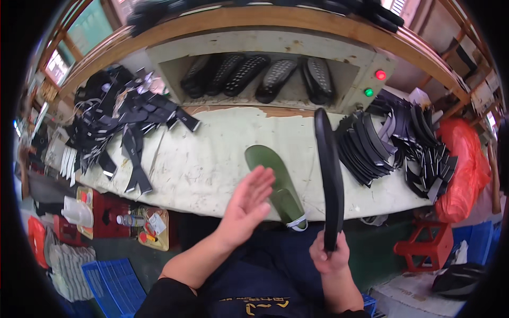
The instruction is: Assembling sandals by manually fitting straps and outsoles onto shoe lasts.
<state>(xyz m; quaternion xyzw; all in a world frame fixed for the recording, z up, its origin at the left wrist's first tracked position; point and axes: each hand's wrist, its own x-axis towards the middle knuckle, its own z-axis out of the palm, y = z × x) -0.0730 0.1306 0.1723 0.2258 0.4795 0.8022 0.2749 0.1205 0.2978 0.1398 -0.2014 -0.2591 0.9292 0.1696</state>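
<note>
My right hand [330, 253] is closed round the near end of a long black shoe sole [330, 175], held up edge-on, so its broad faces hardly show. To its left, my left hand [246, 206] is open and empty, palm turned inward and fingers stretched forward. Beside those fingers a green foot-shaped form [283, 191], like a shoe last, lies on the pale worktable [212, 153]. A whitish band [298, 222] sits at its near end, by the table's front edge. My left hand hides part of its left side.
A box-like heater [366, 74] with red and green lights holds several black soles [275, 79]. Black straps [132, 116] are heaped left; curved black strips [366, 143] are stacked right. A red plastic bag [458, 169], red stool [424, 246] and blue crate [114, 286] stand around.
</note>
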